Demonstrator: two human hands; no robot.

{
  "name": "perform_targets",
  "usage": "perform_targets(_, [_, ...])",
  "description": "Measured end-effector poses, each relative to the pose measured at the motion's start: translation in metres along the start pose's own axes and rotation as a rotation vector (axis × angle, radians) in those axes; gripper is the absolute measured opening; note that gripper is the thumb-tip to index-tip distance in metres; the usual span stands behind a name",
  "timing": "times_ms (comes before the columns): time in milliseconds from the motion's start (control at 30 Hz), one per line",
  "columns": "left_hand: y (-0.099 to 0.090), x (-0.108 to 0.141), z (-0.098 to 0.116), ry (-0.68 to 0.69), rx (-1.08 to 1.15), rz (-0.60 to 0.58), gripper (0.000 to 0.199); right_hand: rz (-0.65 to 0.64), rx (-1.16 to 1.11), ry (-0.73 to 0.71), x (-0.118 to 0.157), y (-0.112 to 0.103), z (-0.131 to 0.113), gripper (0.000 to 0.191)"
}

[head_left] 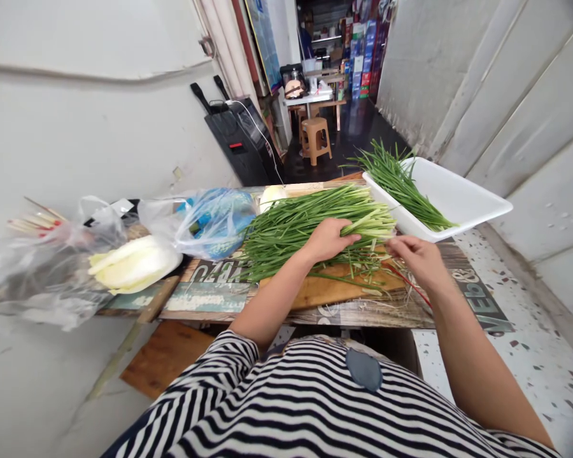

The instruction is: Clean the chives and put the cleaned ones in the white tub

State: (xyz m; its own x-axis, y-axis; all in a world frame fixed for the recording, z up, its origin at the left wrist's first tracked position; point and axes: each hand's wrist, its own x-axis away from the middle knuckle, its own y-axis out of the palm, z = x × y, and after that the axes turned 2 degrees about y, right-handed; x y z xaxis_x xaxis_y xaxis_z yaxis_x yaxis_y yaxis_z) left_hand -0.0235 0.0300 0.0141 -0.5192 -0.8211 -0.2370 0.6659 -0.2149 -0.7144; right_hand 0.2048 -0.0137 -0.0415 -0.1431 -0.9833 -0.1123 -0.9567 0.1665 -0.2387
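Note:
A large pile of garlic chives (291, 219) lies on a wooden cutting board (310, 291), its pale stem ends toward the right. My left hand (332, 240) is closed around some stalks near those pale ends, the thumb on top. Just beyond the stem tips, my right hand (417, 257) has its fingers pinched together; what is between them is too small to make out. Loose stem scraps and a thin red strip (410, 284) lie by the right hand. More chives (405, 184) rest in a white plastic tub (477, 197) at the right.
Left on the table are a napa cabbage half (134, 262), a knife handle (158, 299) jutting past the front edge, and plastic bags (214, 222). A black speaker-like case (243, 137) leans behind the table. Farther back stand a stool (316, 137) and a small table.

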Motion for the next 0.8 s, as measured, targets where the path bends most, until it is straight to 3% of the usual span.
perform_targets(133, [0.001, 0.002, -0.001, 0.028, 0.056, 0.005, 0.020, -0.119, 0.179, -0.271, -0.003, 0.026, -0.002, 0.039])
perform_targets(267, [-0.008, 0.006, 0.002, 0.101, 0.198, 0.056, 0.021, -0.157, 0.640, -0.589, 0.001, 0.057, -0.009, 0.047])
perform_targets(367, [-0.025, 0.012, 0.008, 0.080, 0.319, 0.189, 0.018, -0.187, 0.909, -0.657, 0.007, 0.079, -0.008, 0.054])
perform_targets(467, [-0.055, 0.021, 0.016, 0.018, 0.514, 0.333, 0.021, -0.190, 1.040, -0.653, 0.009, 0.092, 0.003, 0.052])
perform_targets(667, [-0.142, 0.022, 0.040, 0.023, 0.848, 0.673, 0.029, -0.089, 1.059, -0.743, 0.003, 0.097, 0.023, 0.043])
perform_targets(800, [-0.190, 0.015, 0.047, 0.072, 0.857, 0.741, 0.029, -0.004, 1.037, -0.772, -0.002, 0.100, 0.030, 0.037])
